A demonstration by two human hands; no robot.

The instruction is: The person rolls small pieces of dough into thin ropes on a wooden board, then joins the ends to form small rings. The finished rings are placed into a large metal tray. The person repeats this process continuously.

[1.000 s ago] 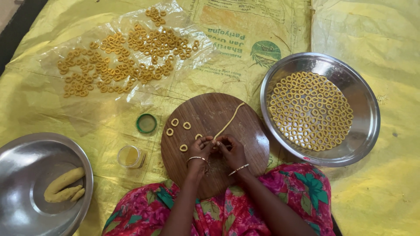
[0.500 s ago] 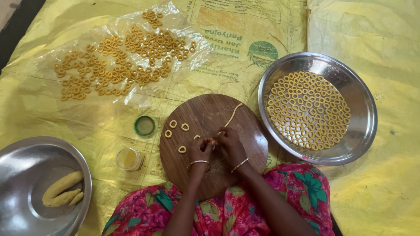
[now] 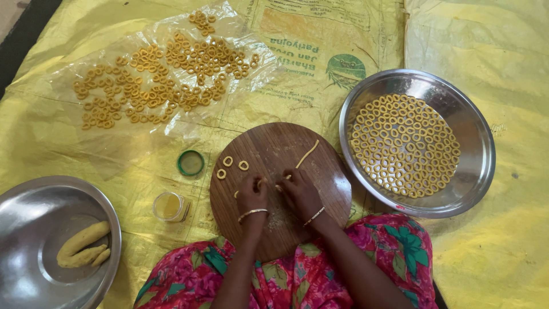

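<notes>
While both your left hand (image 3: 251, 194) and right hand (image 3: 298, 191) pinch the dough strand (image 3: 307, 154) on the wooden board (image 3: 274, 143), shaping is underway; next, close a ring precisely.

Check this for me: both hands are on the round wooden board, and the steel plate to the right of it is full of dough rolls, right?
Not quite. The head view shows the steel plate right of the round wooden board filled with small dough rings, not rolls. The left hand and right hand are indeed on the board.
</notes>
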